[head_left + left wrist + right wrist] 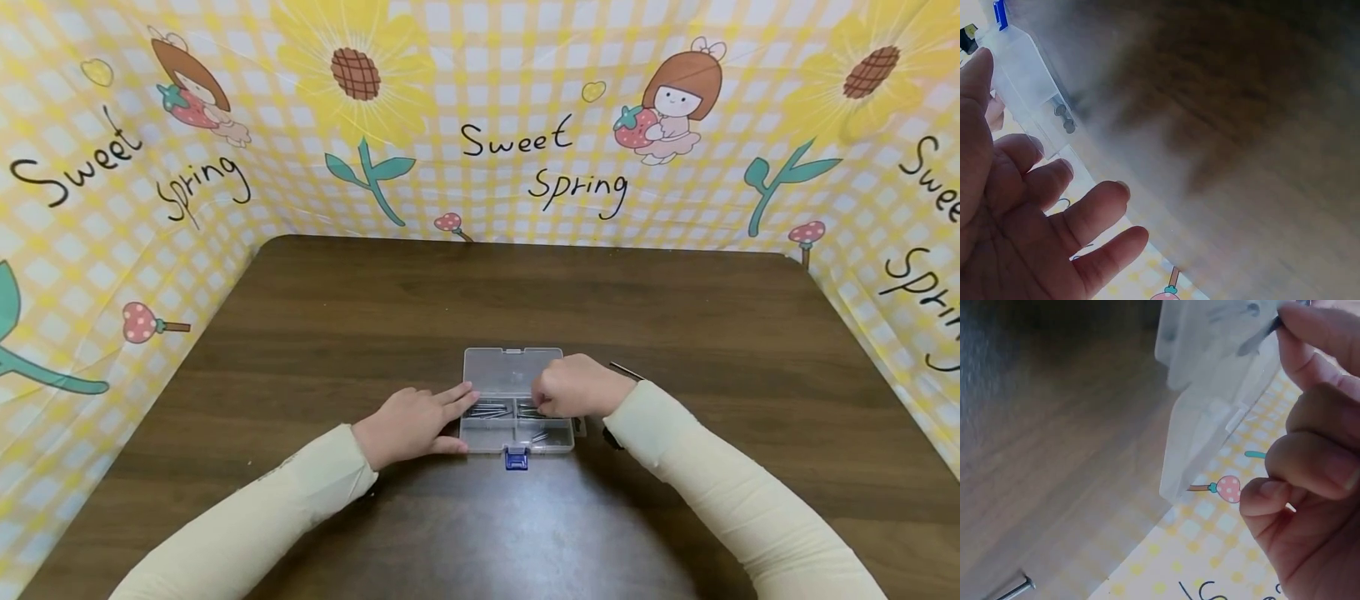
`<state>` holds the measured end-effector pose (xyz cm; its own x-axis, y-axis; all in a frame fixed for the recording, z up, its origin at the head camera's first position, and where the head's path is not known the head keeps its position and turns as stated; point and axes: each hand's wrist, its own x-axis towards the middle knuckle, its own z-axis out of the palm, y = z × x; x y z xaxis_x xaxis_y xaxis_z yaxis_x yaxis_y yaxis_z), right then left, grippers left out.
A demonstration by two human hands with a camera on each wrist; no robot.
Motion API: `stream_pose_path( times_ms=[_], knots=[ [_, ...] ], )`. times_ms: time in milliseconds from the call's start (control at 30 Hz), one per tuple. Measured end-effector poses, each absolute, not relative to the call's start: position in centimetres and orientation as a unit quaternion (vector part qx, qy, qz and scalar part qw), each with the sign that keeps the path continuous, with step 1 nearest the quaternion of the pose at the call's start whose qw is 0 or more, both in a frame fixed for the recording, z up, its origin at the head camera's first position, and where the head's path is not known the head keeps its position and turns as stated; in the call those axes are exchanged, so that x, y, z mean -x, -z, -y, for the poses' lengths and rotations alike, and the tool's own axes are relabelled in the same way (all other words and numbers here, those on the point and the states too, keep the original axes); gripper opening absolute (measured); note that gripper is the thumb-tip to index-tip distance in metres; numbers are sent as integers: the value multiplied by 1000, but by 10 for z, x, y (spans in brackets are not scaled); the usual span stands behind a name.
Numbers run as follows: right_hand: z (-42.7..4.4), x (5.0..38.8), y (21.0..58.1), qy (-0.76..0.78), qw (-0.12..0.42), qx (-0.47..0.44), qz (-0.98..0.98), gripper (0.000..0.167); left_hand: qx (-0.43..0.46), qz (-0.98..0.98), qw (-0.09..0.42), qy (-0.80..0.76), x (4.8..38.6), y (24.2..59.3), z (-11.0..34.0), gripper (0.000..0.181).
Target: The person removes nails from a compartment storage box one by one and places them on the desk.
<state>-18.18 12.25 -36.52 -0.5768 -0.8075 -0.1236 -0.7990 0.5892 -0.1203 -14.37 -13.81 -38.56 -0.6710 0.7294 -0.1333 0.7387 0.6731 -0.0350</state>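
Note:
A clear plastic compartment box (486, 435) lies on the table, its lid (495, 371) folded back and a blue latch (517, 459) at the near edge. Several nails (489, 411) fill the back left compartment, and a few lie in the others. Against the box's left side rests my left hand (412, 423), fingers extended and thumb apart, gripping nothing. My right hand (577, 387) is over the back right compartment. Its thumb and index finger pinch a dark nail (1261, 337), as the right wrist view shows; the other fingers are curled.
A loose nail (1015, 589) lies on the dark wooden table (420, 300), beyond my right wrist. A yellow checked cloth (517, 100) with printed flowers and lettering stands around the back and sides of the table.

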Motion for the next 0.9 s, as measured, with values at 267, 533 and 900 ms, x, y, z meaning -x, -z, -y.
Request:
stream_pose_path(
  times_ms=[267,533,900],
  knots=[
    [-127,187,359,49,111,414,-902,13,-399,-914,70,33,144,385,138,70],
    [-136,198,354,116,159,356,-914,15,-397,-914,82,24,145,384,137,70],
    [-162,208,353,143,172,297,-928,14,-396,-915,81,17,145,385,139,70]
  ],
)
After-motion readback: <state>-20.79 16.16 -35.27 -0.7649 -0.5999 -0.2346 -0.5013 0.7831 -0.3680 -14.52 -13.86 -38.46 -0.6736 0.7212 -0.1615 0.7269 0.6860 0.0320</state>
